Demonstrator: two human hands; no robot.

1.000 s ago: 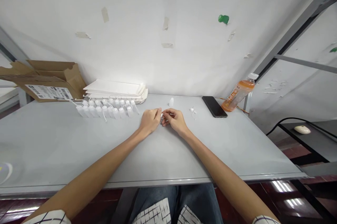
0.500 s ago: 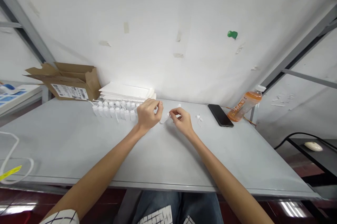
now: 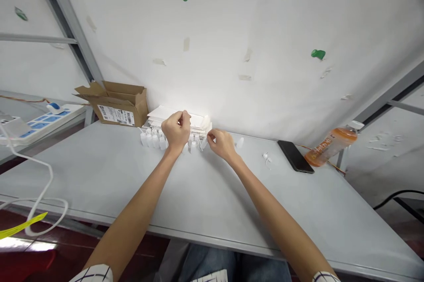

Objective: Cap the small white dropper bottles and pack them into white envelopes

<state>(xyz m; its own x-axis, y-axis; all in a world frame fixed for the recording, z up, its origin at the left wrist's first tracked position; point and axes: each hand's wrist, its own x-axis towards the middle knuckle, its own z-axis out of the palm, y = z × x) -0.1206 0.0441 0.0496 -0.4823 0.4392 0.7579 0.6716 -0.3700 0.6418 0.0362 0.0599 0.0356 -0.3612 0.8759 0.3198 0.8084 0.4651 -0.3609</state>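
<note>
The left hand (image 3: pixel 176 131) is raised above the back part of the worktop (image 3: pixel 82 176), and its fingers are pinched together. It is closed partly, but I cannot tell if something small is inside the fingers. The right hand (image 3: pixel 222 145) is half closed, with the thumb and fingers bent toward a white object (image 3: pixel 203 142) at the end of a row of small white plastic bottles (image 3: pixel 154 141). The fingertips are very near this object, but I cannot tell if they have hold of it.

The row stands along the back edge of the worktop, and the left hand hides its middle part. Behind the row lies a stack of white sheets (image 3: pixel 175 115). One more white bottle (image 3: pixel 239 143) is just to the right of the right hand, and a small white plastic piece (image 3: pixel 266 157) lies further right. Near the back right corner are a black smartphone (image 3: pixel 294 156) and an orange drink bottle (image 3: pixel 331 147). Beyond the back left corner is a cardboard box (image 3: pixel 119 110).
</note>
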